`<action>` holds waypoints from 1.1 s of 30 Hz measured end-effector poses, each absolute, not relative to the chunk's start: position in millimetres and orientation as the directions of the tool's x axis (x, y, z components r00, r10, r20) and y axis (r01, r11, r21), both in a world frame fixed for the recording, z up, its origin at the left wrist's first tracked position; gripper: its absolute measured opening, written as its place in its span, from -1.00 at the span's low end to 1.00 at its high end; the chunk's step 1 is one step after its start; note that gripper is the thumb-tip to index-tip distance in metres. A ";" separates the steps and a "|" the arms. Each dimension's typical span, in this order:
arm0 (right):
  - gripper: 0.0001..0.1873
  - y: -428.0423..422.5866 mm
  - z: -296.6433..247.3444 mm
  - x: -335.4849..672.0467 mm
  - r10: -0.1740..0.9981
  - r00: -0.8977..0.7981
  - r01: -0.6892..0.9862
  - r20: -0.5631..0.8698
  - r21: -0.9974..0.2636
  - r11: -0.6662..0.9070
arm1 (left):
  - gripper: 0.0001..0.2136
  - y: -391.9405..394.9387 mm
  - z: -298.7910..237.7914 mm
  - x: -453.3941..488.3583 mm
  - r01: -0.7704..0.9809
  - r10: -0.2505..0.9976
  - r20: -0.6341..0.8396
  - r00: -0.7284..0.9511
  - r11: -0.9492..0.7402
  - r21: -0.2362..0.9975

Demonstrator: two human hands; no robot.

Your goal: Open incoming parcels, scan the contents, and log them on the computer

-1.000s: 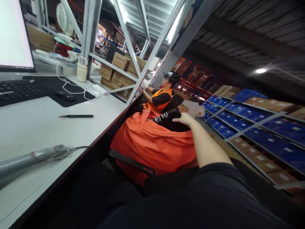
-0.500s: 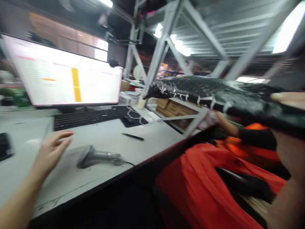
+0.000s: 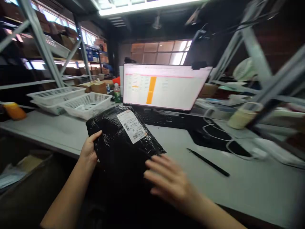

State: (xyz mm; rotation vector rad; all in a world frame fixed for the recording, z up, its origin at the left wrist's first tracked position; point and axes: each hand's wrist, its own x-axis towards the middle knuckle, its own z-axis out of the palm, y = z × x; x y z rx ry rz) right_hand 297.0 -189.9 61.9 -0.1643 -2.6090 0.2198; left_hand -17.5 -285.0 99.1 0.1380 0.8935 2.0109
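A black plastic mailing bag is tilted up over the desk's front edge. It carries a white shipping label with printed text and a barcode. My left hand grips the bag's left side, thumb on the front and the other fingers behind. By the bag's lower right edge, my right hand is a little smeared, its fingers stretched out and holding nothing. Whether its fingertips touch the bag, I cannot tell. The bag's lower part merges with the dark area below the desk.
Behind the bag are a keyboard and a lit monitor. White plastic baskets stand at the left, with a green bottle nearby. A black pen-like stick and a cream cup are on the right. An open bin stands lower left.
My view has swung left. The bag, earlier raised at the right, is now in front of me in my left hand. My right hand is off its earlier hold; the scanner is out of sight.
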 end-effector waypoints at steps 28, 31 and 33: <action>-0.19 -193.0 152.9 336.9 0.756 -0.653 0.413 0.043 -0.817 0.403 | -0.59 -280.7 88.4 -9.7 -0.311 0.390 -0.055 -0.919 -0.633 0.708; -0.20 -196.7 152.4 342.2 0.761 -0.644 0.413 0.078 -0.802 0.431 | -0.58 -281.7 88.4 -7.4 -0.318 0.411 -0.043 -0.911 -0.630 0.708; -0.20 -196.7 151.7 343.9 0.766 -0.637 0.418 0.082 -0.798 0.434 | -0.57 -282.4 88.9 -6.1 -0.328 0.438 -0.030 -0.899 -0.625 0.708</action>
